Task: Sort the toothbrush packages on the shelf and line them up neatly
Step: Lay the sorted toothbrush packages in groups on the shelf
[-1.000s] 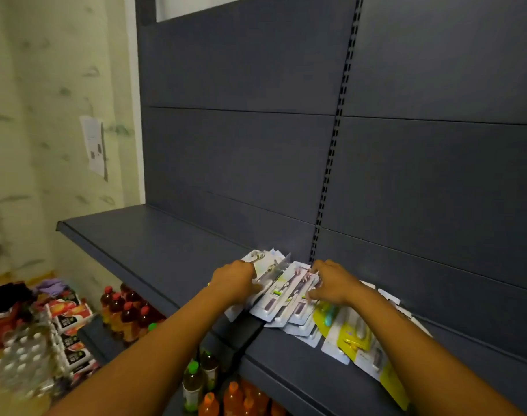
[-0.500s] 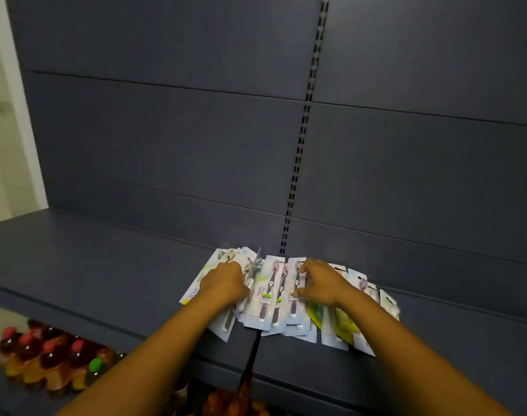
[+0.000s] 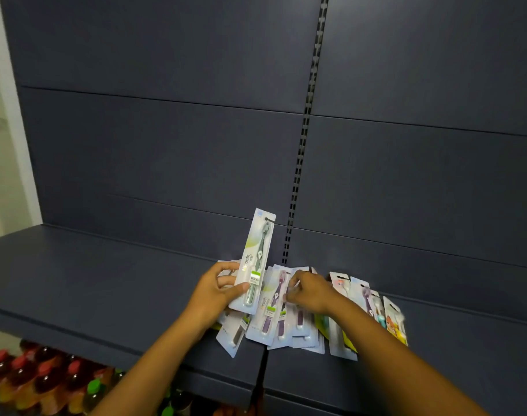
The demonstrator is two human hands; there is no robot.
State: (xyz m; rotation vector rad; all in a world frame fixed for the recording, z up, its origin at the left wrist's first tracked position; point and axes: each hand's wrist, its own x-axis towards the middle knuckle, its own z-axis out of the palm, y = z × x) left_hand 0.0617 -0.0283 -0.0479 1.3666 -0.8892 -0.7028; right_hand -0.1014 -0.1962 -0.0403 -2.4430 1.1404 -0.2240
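A loose pile of toothbrush packages lies fanned out on the dark grey shelf, near its middle seam. My left hand grips one white package with a grey toothbrush and holds it raised upright above the pile. My right hand rests on the pile, fingers curled and pinching the top edge of a package with a purple toothbrush. More packages, some yellow and orange, spread to the right, partly hidden under my right forearm.
The shelf's dark back panel with a slotted upright rises behind the pile. Bare shelf stretches left and right of the pile. Below the shelf's front edge stand drink bottles with red and green caps.
My left hand has lifted the grey toothbrush package up off the pile and tipped it upright. My right hand stays on the pile. The camera moved closer and turned right.
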